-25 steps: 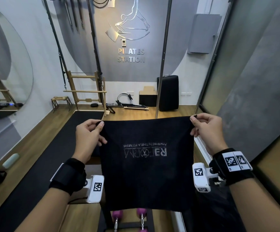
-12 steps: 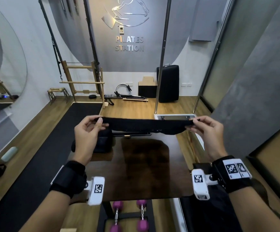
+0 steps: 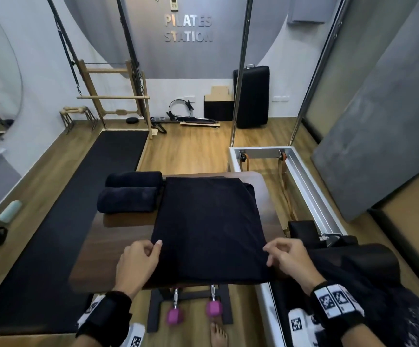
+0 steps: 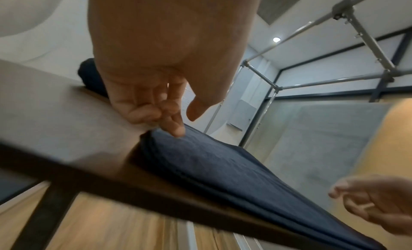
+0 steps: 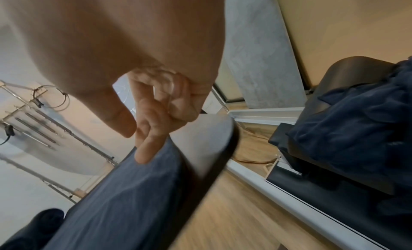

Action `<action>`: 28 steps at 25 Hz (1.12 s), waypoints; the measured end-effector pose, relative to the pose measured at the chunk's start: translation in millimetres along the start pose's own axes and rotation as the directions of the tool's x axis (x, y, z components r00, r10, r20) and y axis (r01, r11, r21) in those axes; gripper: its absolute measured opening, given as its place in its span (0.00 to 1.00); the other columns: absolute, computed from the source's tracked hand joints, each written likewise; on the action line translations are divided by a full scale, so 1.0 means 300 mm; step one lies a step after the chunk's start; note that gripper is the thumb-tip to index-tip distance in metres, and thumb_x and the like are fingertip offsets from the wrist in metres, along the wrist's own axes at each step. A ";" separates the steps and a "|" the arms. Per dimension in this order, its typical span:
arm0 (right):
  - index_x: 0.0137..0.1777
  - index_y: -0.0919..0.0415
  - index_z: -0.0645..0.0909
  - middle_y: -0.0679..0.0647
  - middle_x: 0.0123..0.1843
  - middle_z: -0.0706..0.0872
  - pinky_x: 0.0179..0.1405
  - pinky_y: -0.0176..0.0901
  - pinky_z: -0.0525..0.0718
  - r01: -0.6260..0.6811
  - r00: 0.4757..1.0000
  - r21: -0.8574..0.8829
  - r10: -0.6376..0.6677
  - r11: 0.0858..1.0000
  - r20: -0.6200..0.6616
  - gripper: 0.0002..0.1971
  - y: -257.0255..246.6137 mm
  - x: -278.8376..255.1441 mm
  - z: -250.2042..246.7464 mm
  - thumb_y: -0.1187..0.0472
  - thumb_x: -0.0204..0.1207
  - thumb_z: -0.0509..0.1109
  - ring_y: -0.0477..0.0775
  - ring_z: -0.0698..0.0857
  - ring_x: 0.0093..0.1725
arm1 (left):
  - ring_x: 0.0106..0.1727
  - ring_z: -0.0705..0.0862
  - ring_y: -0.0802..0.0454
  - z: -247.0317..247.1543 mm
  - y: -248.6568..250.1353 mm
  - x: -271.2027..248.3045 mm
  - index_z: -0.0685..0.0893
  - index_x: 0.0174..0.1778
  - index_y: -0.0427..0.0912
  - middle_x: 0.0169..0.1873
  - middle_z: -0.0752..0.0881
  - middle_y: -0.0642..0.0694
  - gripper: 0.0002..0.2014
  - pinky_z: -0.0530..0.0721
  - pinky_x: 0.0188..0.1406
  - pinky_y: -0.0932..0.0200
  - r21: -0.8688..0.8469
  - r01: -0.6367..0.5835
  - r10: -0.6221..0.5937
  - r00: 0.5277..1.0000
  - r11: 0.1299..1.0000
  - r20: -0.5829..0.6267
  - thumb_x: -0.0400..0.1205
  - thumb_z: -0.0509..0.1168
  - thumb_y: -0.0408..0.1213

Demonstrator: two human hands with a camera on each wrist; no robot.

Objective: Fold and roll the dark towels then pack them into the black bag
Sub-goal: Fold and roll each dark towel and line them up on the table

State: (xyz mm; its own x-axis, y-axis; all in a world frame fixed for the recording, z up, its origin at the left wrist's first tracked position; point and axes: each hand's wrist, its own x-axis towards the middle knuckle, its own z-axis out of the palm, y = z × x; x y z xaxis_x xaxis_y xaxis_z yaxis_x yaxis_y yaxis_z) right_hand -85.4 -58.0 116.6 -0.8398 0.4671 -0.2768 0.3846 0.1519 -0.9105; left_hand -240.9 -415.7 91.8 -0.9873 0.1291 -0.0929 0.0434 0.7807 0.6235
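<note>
Both hands, left hand [image 3: 138,262] and right hand [image 3: 288,260], hover unclenched, grasping nothing, at the flat towel's [image 3: 208,229] near corners. Two rolled towels [image 3: 129,192] sit left of it, likely leaving folding space.

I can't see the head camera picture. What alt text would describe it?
Two hands, left hand and right hand, touch the near corners of a dark towel lying flat on a wooden table. Two rolled towels lie at its far left.

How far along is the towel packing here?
Two dark rolled towels already lie on the brown wooden table. A folded dark towel lies flat there, left hand and right hand at its near corners. Rolling and bagging remain; crumpled dark cloth waits alongside.
</note>
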 end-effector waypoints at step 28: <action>0.36 0.64 0.82 0.61 0.23 0.86 0.14 0.35 0.69 -0.186 0.969 -0.064 0.172 0.980 -0.177 0.16 -0.156 0.884 0.022 0.54 0.77 0.80 0.51 0.73 0.14 | 0.82 0.12 0.48 0.308 0.370 0.570 0.25 0.86 0.71 0.82 0.15 0.67 0.67 0.26 0.73 0.10 0.330 -0.369 0.052 0.731 0.869 0.681 0.65 0.67 0.85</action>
State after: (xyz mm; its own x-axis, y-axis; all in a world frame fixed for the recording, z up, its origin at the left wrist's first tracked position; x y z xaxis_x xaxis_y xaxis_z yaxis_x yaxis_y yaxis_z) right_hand -328.5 52.9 83.6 -0.6795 0.6332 -0.3705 0.5577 0.1177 -0.8217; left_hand -390.8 -250.6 73.4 -0.6149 0.5509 -0.5642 0.4524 0.8325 0.3198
